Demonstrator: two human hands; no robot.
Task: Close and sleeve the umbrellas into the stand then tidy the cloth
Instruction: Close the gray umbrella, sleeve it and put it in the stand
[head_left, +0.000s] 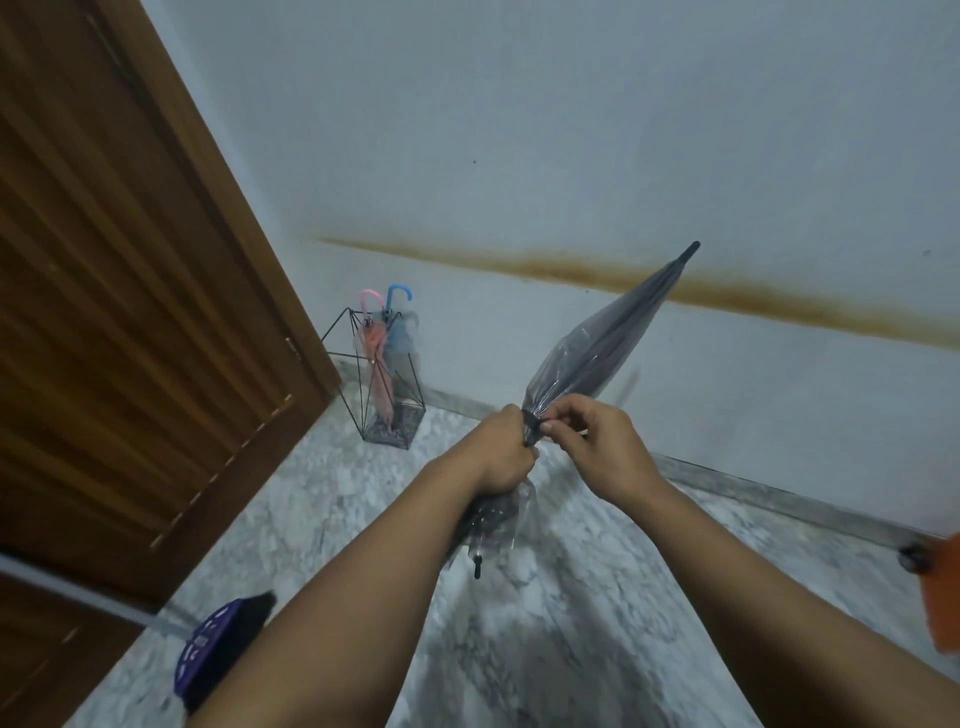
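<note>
Right of the wire stand (382, 384), both hands grip the grey umbrella (602, 345): the left hand (501, 457) wraps its shaft, the right hand (597, 441) pinches the slippery plastic sleeve (558, 364). It looks light and stiff; hold the shaft.

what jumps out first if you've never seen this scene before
At centre, a dark closed umbrella in a clear plastic sleeve slants up toward the right, gripped by the left hand while the right hand pinches the sleeve where it gathers. Farther back by the wooden door, a black wire stand on the marble floor already holds a pink umbrella and a blue umbrella.
</note>
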